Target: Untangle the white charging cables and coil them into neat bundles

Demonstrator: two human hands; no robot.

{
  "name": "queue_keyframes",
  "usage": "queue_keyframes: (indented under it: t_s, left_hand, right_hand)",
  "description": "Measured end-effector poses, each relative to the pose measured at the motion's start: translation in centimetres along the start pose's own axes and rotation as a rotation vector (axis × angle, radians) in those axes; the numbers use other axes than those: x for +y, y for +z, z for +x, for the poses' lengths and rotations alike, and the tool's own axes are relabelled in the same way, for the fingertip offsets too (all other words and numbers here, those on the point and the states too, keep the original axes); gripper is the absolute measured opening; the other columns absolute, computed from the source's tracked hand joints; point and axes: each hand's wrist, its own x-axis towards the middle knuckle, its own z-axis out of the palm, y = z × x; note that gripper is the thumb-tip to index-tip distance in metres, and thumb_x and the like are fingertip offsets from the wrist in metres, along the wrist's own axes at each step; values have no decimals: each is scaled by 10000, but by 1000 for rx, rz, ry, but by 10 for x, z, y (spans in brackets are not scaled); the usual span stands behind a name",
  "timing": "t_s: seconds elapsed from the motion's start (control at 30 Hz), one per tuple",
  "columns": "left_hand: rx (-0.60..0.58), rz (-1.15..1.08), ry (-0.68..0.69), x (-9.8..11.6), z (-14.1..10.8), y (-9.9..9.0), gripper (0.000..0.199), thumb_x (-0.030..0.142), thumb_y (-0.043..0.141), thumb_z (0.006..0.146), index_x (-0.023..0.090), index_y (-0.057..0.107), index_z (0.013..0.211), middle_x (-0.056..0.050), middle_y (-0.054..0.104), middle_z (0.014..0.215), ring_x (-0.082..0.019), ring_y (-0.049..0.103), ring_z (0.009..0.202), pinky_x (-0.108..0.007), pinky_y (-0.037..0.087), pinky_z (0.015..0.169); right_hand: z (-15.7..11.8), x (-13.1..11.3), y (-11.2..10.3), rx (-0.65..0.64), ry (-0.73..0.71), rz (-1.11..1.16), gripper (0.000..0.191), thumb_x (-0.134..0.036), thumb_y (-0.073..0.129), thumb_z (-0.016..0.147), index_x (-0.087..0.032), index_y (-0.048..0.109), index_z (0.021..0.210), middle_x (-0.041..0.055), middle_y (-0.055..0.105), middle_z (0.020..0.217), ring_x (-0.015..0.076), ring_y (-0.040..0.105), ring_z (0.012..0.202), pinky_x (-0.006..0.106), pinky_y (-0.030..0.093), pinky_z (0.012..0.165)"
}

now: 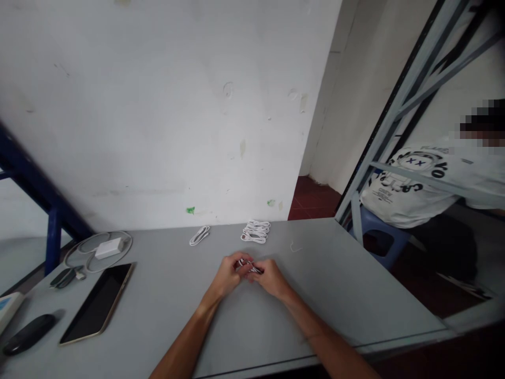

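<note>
Over the middle of the grey table [165, 316], my left hand [231, 273] and my right hand [271, 278] meet around a small folded white cable [255, 269]. Fingers of both hands are closed on it and hide much of it. Just beyond them lies a pile of coiled white cables [256, 232]. To the left of that pile rests a single coiled white cable [199, 236]. A thin white tie or strand [295, 247] lies to the right of the pile.
On the left are a white charger [109, 248] with a looped cable, a dark cable bundle [65, 277], a tablet [97, 302] and a black mouse [30, 333]. A wall [189, 116] backs the table. Beyond the metal frame [389, 121] at right sits a person [426, 179].
</note>
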Motion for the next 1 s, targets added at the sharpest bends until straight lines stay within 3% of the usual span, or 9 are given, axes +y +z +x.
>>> queue_keyframes:
  t_s: [0.13,0.3,0.4,0.57,0.7,0.87,1.0]
  left_hand:
    - [35,32,12,0,1,2,298,456,723,857,173,750,947,-30,698,738,-170,586,659,-287,445,637]
    - [26,52,11,3,3,2,356,471,733,859,178,739,1061,-21,703,766,-165,589,672,-282,455,647]
    - [75,46,36,0,6,3,408,482,732,864,186,702,1143,-39,731,901,-159,592,705,-288,474,684]
    - [137,137,129,-7,1,3,457,522,713,890,190,605,1186,-32,655,902,-190,602,758,-324,504,717]
    - [26,335,239,-2,-9,3,482,510,815,820,215,625,1150,-73,652,1104,-213,624,861,-350,517,800]
    - [-80,448,267,6,-13,9,335,493,666,953,224,645,1152,-66,669,1015,-240,636,884,-363,507,828]
    - [-82,489,301,3,-12,11,243,456,582,1009,225,646,1044,-55,658,945,-223,628,829,-336,494,783]
  right_hand:
    - [0,1,4,16,-13,-109,125,-258,671,645,-196,661,536,-60,574,428,129,488,437,223,325,451]
    - [-1,-3,9,-15,13,-36,146,-270,653,654,-213,626,522,-60,544,406,126,479,391,224,323,411]
    - [-1,-4,11,-27,69,49,180,-313,649,664,-217,616,515,-65,524,390,105,428,346,218,301,378]
    - [2,-3,9,46,219,355,299,-462,680,637,-202,577,529,-65,520,405,64,350,303,189,192,312]
    - [4,-5,5,89,301,539,375,-533,733,552,-186,594,582,-65,534,422,38,306,280,183,139,290]
    - [2,-9,2,51,314,604,437,-590,720,554,-175,640,664,-29,607,508,28,316,290,174,112,285]
    - [1,-7,0,11,314,619,439,-595,715,578,-174,612,643,-64,539,484,13,276,291,174,89,290]
